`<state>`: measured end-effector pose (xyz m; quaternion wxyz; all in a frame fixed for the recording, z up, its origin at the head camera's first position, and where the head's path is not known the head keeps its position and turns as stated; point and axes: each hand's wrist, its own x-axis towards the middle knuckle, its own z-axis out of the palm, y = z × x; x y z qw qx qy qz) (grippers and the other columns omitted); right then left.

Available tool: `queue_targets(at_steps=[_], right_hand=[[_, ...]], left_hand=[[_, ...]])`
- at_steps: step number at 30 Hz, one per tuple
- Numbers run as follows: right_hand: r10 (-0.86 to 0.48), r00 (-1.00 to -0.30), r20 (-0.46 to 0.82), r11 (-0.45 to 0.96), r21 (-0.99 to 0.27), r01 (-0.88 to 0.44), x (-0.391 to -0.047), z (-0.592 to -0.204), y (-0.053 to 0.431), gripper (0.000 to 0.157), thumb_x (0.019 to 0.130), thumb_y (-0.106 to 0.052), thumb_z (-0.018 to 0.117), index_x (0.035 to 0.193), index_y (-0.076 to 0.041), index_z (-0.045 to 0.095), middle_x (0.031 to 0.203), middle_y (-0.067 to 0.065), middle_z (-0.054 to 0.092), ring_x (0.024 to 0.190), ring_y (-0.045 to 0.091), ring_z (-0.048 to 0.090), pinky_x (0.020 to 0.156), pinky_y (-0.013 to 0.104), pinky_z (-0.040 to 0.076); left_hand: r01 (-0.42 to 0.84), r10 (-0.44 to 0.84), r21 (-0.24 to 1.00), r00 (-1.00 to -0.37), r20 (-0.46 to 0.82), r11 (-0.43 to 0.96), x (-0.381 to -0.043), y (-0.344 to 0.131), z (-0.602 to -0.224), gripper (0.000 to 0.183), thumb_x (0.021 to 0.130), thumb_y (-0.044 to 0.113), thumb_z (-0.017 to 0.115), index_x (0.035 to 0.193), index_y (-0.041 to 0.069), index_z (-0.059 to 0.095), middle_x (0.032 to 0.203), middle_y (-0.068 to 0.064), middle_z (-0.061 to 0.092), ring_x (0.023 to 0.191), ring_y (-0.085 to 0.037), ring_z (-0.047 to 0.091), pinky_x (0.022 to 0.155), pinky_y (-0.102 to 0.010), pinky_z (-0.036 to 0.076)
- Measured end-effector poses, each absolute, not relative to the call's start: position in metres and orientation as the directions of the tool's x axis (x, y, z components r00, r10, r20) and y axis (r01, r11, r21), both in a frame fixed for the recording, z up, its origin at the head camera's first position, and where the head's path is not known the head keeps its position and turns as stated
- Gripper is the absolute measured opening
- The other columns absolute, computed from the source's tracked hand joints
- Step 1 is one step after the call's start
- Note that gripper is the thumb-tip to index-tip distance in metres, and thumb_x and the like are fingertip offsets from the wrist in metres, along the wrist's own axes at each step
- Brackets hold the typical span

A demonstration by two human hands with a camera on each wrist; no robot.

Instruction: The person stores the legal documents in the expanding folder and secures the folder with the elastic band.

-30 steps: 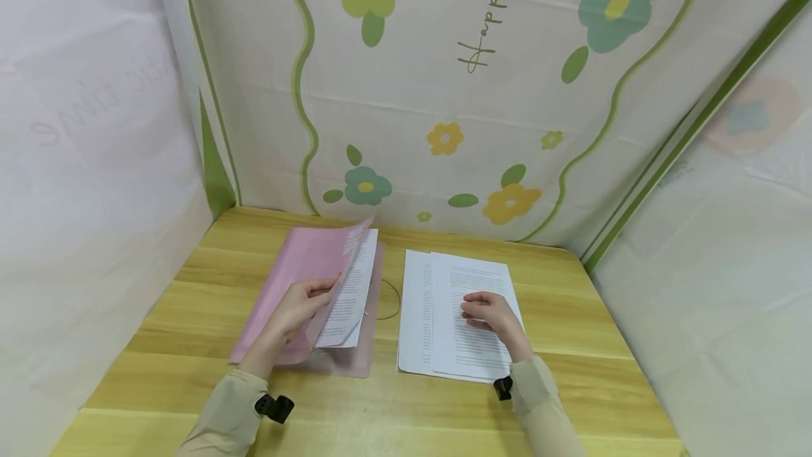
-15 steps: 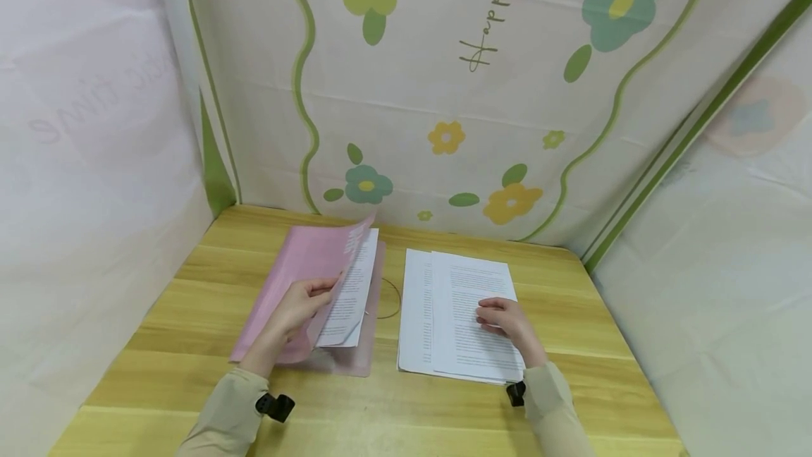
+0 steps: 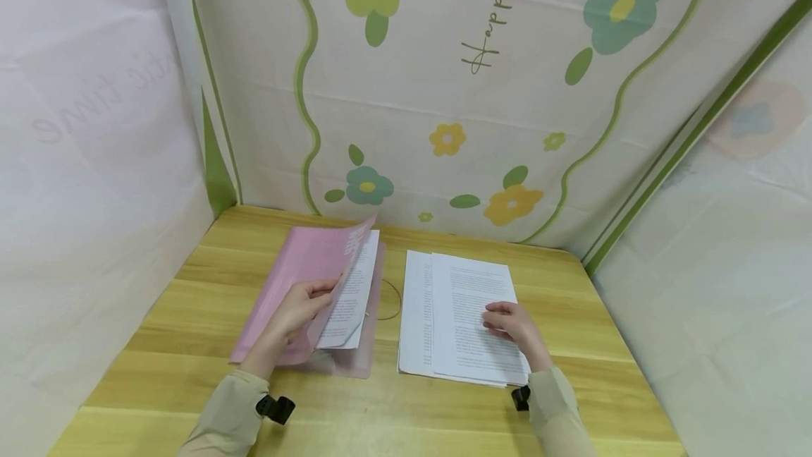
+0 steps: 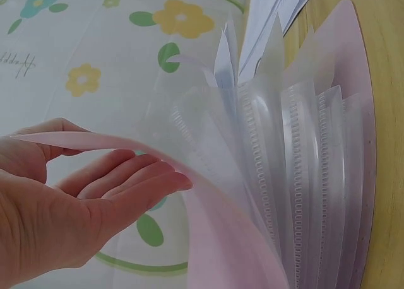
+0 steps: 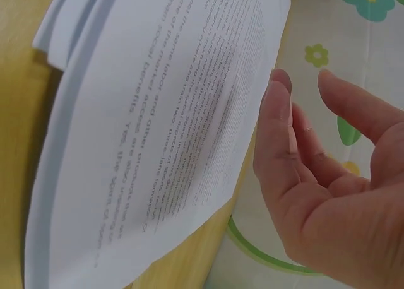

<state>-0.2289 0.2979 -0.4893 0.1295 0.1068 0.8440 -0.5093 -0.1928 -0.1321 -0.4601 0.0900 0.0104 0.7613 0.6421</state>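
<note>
A pink folder (image 3: pixel 311 252) lies on the left of the table with its front cover partly raised. My left hand (image 3: pixel 302 310) grips the cover's free edge; in the left wrist view the cover (image 4: pixel 142 145) passes between the fingers. Clear plastic pockets (image 4: pixel 297 175) fan out inside, and printed sheets (image 3: pixel 355 295) show beneath the cover. To the right lies a loose stack of printed pages (image 3: pixel 469 284), its sheets slightly offset. Over the right part of the stack is my right hand (image 3: pixel 515 326), fingers loosely bent and holding nothing; the right wrist view shows the fingertips apart from the thumb.
A thin loop of elastic cord (image 3: pixel 400 300) sticks out from the folder's right edge, towards the pages. The wooden table (image 3: pixel 393 415) is enclosed by a flowered cloth (image 3: pixel 393 90) at the back and pale cloth at both sides.
My right hand has moved a little to the right and towards me over the top page. The left hand and the folder stay as they were.
</note>
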Motion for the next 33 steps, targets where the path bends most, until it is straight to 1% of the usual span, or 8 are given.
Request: queue_targets(at_steps=[6, 10, 13, 18, 21, 25, 29, 33], right_hand=[[0.076, -0.953, -0.294, 0.515, -0.807, 0.290, -0.223, -0.488, 0.304, 0.046, 0.094, -0.016, 0.065, 0.131, 0.009, 0.055, 0.120, 0.025, 0.067, 0.098, 0.024, 0.070, 0.088, 0.041, 0.058], [0.098, -0.955, -0.281, 0.555, -0.781, 0.287, -0.223, -0.489, 0.309, 0.045, 0.094, -0.016, 0.065, 0.129, 0.010, 0.055, 0.121, 0.027, 0.066, 0.097, 0.025, 0.070, 0.085, 0.039, 0.059], [0.121, -0.954, -0.275, 0.581, -0.759, 0.293, -0.224, -0.489, 0.314, 0.045, 0.093, -0.015, 0.066, 0.128, 0.010, 0.055, 0.118, 0.027, 0.066, 0.096, 0.027, 0.070, 0.081, 0.037, 0.059], [0.147, -0.958, -0.247, 0.631, -0.722, 0.284, -0.224, -0.487, 0.319, 0.044, 0.090, -0.014, 0.068, 0.124, 0.011, 0.057, 0.113, 0.027, 0.065, 0.090, 0.028, 0.069, 0.075, 0.036, 0.058], [0.153, -0.963, -0.220, 0.684, -0.680, 0.264, -0.224, -0.487, 0.321, 0.044, 0.089, -0.014, 0.069, 0.123, 0.012, 0.057, 0.113, 0.028, 0.064, 0.091, 0.028, 0.066, 0.076, 0.038, 0.057], [0.145, -0.974, -0.176, 0.769, -0.599, 0.223, -0.223, -0.487, 0.324, 0.045, 0.088, -0.015, 0.069, 0.122, 0.012, 0.057, 0.116, 0.032, 0.063, 0.099, 0.036, 0.063, 0.081, 0.044, 0.055], [0.153, -0.978, -0.143, 0.823, -0.530, 0.206, -0.221, -0.487, 0.326, 0.047, 0.086, -0.016, 0.069, 0.121, 0.012, 0.057, 0.115, 0.032, 0.063, 0.099, 0.038, 0.062, 0.081, 0.047, 0.052], [0.165, -0.976, -0.146, 0.842, -0.495, 0.216, -0.220, -0.488, 0.328, 0.049, 0.085, -0.015, 0.069, 0.122, 0.013, 0.056, 0.116, 0.033, 0.062, 0.097, 0.037, 0.061, 0.081, 0.048, 0.052]], left_hand=[[-0.095, 0.138, 0.982, -0.983, -0.118, 0.163, -0.192, -0.133, -0.461, 0.043, 0.098, 0.007, 0.052, 0.138, -0.010, 0.050, 0.134, -0.032, 0.058, 0.104, -0.022, 0.066, 0.075, -0.020, 0.053], [-0.095, 0.131, 0.982, -0.985, -0.116, 0.160, -0.193, -0.132, -0.462, 0.043, 0.098, 0.006, 0.052, 0.137, -0.010, 0.051, 0.133, -0.032, 0.059, 0.105, -0.025, 0.066, 0.076, -0.021, 0.054], [-0.089, 0.128, 0.983, -0.986, -0.110, 0.162, -0.194, -0.133, -0.463, 0.042, 0.098, 0.006, 0.052, 0.137, -0.011, 0.051, 0.132, -0.033, 0.059, 0.106, -0.027, 0.066, 0.076, -0.020, 0.053], [-0.083, 0.133, 0.984, -0.986, -0.105, 0.159, -0.195, -0.133, -0.464, 0.042, 0.098, 0.005, 0.052, 0.137, -0.011, 0.051, 0.132, -0.033, 0.059, 0.105, -0.025, 0.066, 0.075, -0.019, 0.053], [-0.082, 0.133, 0.985, -0.986, -0.103, 0.153, -0.195, -0.134, -0.464, 0.042, 0.098, 0.005, 0.052, 0.137, -0.011, 0.052, 0.132, -0.033, 0.059, 0.103, -0.023, 0.066, 0.074, -0.018, 0.052], [-0.086, 0.130, 0.986, -0.986, -0.106, 0.145, -0.195, -0.133, -0.465, 0.042, 0.098, 0.005, 0.052, 0.136, -0.011, 0.052, 0.132, -0.034, 0.059, 0.102, -0.021, 0.066, 0.074, -0.018, 0.053], [-0.091, 0.134, 0.984, -0.985, -0.111, 0.151, -0.196, -0.133, -0.465, 0.043, 0.098, 0.005, 0.052, 0.137, -0.011, 0.051, 0.133, -0.033, 0.058, 0.107, -0.026, 0.066, 0.077, -0.019, 0.053], [-0.079, 0.137, 0.985, -0.985, -0.101, 0.156, -0.196, -0.132, -0.465, 0.043, 0.098, 0.005, 0.051, 0.138, -0.012, 0.050, 0.135, -0.033, 0.056, 0.115, -0.034, 0.063, 0.082, -0.020, 0.053]])
